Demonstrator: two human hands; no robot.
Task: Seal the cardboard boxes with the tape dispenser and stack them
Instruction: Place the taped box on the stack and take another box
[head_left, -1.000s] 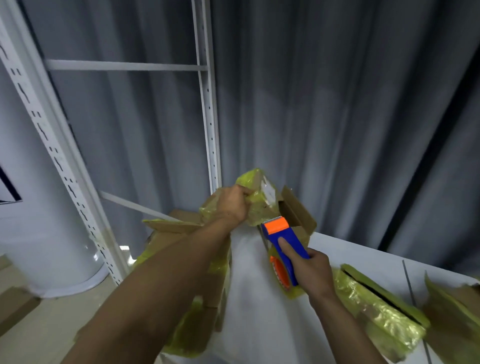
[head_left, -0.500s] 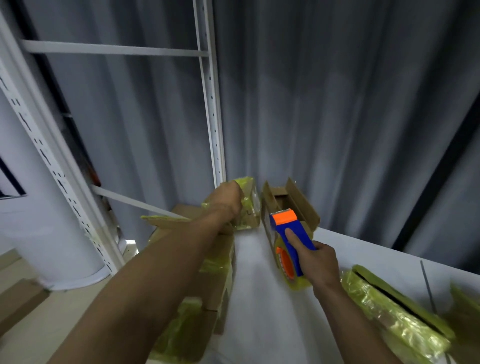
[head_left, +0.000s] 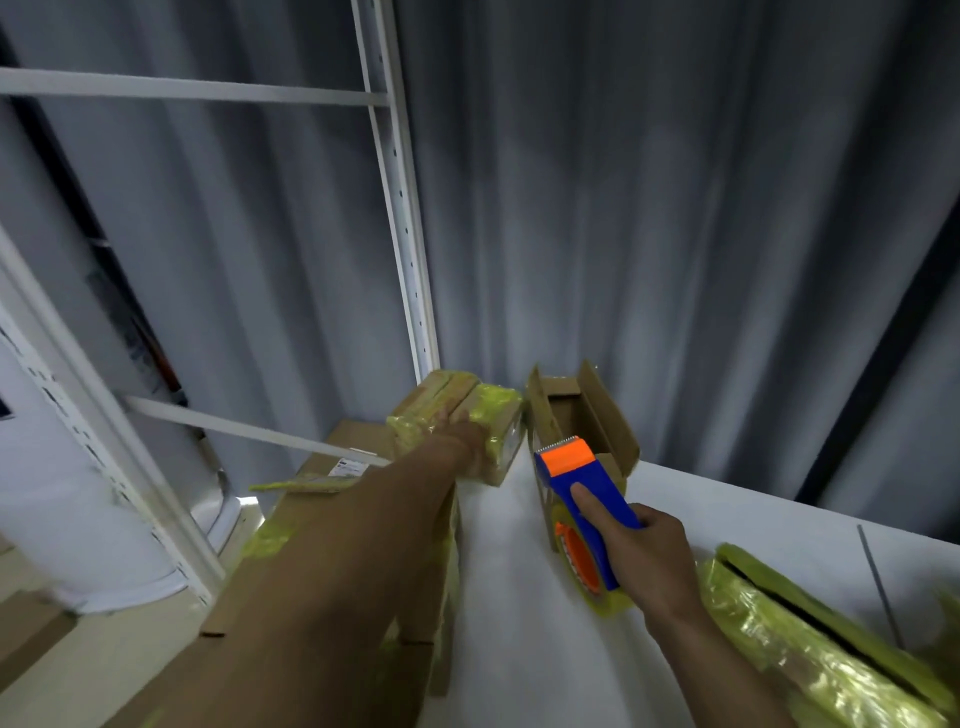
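My left hand (head_left: 467, 441) lies on top of a small cardboard box wrapped in yellow tape (head_left: 457, 410), which sits on a stack of larger boxes (head_left: 343, 545) at the table's left edge. How its fingers lie on the box is blurred. My right hand (head_left: 649, 561) grips the blue handle of the tape dispenser (head_left: 582, 509), which has an orange head and a roll of yellowish tape. The dispenser stands on the white table (head_left: 519, 649). Just behind it an open cardboard box (head_left: 576, 415) stands with its flaps up.
A long box wrapped in yellow tape (head_left: 810, 639) lies on the table at the right. A white metal shelf frame (head_left: 400, 208) rises behind the stack, and grey curtains hang behind the table. A white column base (head_left: 78, 519) stands at the left on the floor.
My left hand has carried the small taped box from above the table's middle to the left and down onto the stack. The dispenser and my right hand stayed put.
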